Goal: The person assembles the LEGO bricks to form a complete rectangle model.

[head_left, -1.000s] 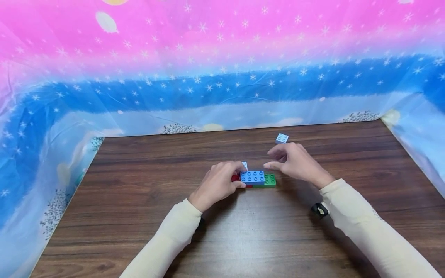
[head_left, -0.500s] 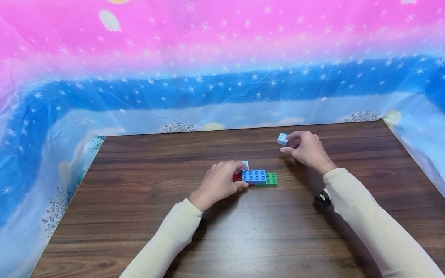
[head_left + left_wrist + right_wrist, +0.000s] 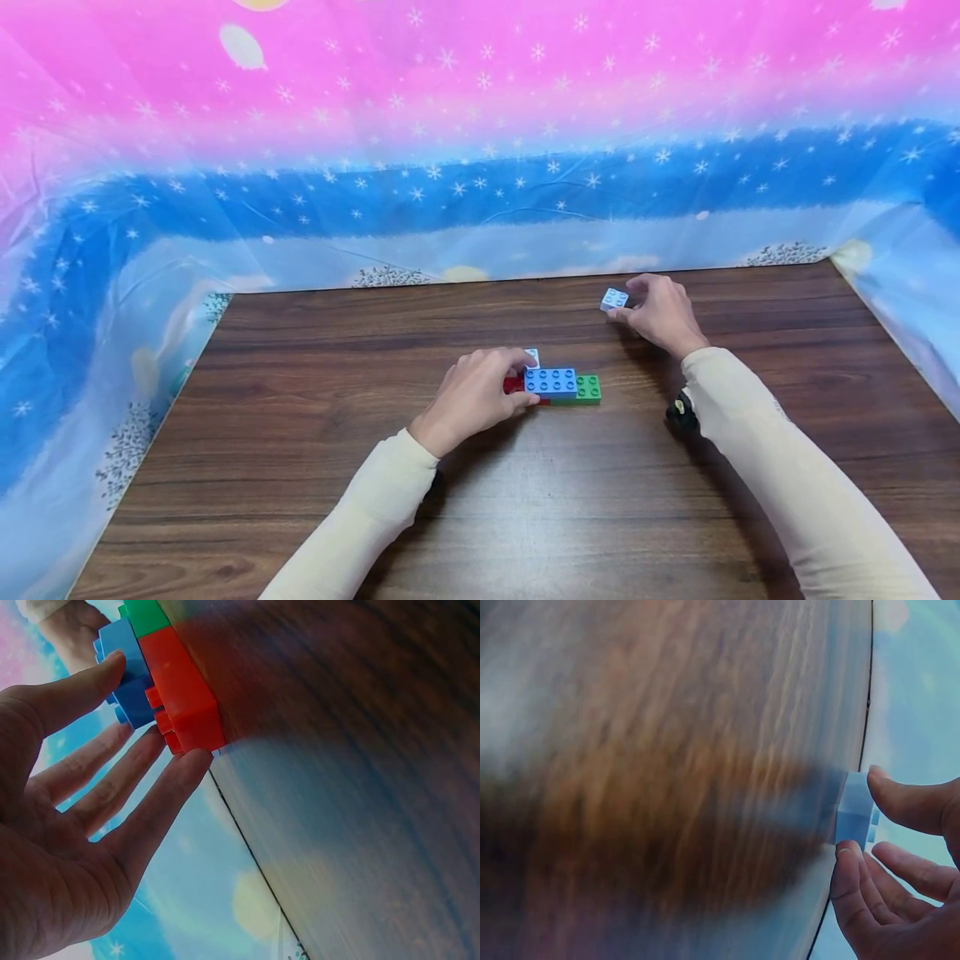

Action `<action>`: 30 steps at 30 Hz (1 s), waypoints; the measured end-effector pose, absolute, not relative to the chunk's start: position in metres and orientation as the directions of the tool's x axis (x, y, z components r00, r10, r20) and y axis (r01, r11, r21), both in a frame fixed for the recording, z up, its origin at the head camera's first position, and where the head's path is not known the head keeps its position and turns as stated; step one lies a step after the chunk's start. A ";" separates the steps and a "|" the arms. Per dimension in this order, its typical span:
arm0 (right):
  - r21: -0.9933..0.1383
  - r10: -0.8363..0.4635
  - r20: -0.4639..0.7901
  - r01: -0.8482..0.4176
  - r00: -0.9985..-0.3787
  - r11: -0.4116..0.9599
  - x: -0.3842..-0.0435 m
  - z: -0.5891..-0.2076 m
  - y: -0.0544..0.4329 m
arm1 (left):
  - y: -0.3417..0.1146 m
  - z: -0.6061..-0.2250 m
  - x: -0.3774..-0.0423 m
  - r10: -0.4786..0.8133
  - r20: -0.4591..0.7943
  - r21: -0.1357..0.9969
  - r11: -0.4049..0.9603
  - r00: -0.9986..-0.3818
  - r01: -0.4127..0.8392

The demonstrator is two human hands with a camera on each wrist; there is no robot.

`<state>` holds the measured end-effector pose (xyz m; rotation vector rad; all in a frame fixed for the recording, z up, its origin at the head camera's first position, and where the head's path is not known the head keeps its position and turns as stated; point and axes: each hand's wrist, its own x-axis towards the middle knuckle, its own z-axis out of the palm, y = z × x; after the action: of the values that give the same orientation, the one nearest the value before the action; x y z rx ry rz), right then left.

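Note:
My left hand [image 3: 480, 387] holds a small toy-brick assembly at its left end, thumb on the near side and fingers on the far side. On top sits a blue eight-stud brick [image 3: 550, 381], bridging a red brick [image 3: 184, 690] and a green brick [image 3: 589, 389]. A whitish brick [image 3: 532, 357] shows behind the blue one, partly hidden by the fingers. Farther back on the right, my right hand [image 3: 663, 312] pinches a light blue four-stud brick [image 3: 853, 808] between thumb and fingertips, studs facing up in the head view.
The bricks are on a dark wood-grain table [image 3: 300, 467]. A pink and blue snowflake-patterned cloth [image 3: 420, 192] rises along its back edge and both sides. A black strap [image 3: 681, 411] shows under the right wrist.
My right hand has moved back from beside the assembly to the light blue brick and taken hold of it; the brick has turned slightly. My left hand stays on the assembly.

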<state>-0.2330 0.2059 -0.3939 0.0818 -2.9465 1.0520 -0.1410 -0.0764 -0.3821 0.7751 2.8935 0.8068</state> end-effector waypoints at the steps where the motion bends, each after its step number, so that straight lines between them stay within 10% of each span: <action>1: -0.634 -0.045 0.024 -0.050 -0.999 0.772 -0.234 -0.395 0.205 | -0.076 -0.382 -0.141 0.476 0.094 0.491 0.742 -0.874 0.457; 30: -0.652 -0.154 0.080 -0.168 -0.985 0.739 -0.206 -0.381 0.192 | -0.075 -0.382 -0.141 0.476 0.065 0.493 0.749 -0.877 0.443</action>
<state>-0.2064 0.1923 -0.3806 0.2693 -2.9104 1.0938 -0.1414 -0.0753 -0.3822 0.7566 2.8777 0.7853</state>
